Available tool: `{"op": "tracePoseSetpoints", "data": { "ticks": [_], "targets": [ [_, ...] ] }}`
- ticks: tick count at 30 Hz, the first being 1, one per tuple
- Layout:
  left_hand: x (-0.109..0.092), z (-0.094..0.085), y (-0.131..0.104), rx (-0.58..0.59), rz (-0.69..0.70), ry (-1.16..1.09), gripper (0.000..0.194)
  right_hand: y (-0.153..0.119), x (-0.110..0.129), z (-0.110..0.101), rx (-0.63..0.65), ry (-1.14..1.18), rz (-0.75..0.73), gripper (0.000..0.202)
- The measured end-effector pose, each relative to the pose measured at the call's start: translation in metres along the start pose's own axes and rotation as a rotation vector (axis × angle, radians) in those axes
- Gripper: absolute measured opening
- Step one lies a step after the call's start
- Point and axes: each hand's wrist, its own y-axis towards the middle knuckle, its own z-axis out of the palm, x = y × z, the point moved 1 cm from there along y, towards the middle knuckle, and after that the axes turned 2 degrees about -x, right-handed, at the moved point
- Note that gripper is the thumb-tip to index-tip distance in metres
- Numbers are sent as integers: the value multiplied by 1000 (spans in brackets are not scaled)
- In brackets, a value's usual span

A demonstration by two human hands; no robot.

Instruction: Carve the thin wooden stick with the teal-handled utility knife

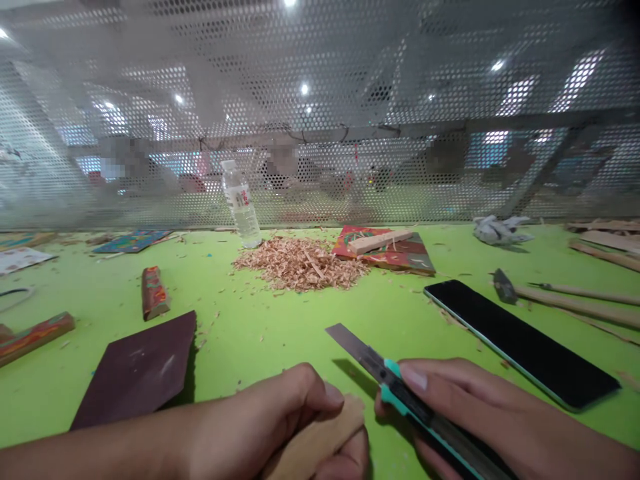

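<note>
My left hand [287, 417] is closed around a pale piece of wood [320, 437] with a rounded end, at the bottom middle; its lower part runs out of view. In my right hand [480, 407] is a black and teal utility knife [400, 387], my thumb lying along its body. The bare blade points up and left, a little apart from the wood. Sandpaper [140, 373], dark brown and slightly curled, lies left of my left hand. Just beyond my right hand rests a black-screened phone [520, 343].
A heap of wood shavings [303, 263] sits mid-table beside a water bottle [240, 203]. Behind it is a painted board [420, 253] with a wood strip [383, 240] on top. A hammer [507, 287] lies right, painted wood blocks [154, 293] left. Perforated metal screen [320, 180] closes the back.
</note>
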Motion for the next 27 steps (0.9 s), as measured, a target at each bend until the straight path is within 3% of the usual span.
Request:
{"op": "tracePoseSetpoints", "data": {
  "ticks": [3,27],
  "targets": [
    [3,0,0,7,-5,23,41,2,1,0,-20,-23,-47,69],
    [1,0,-2,-36,-46,25,43,1,1,0,-24,15,-13,61]
  ]
}}
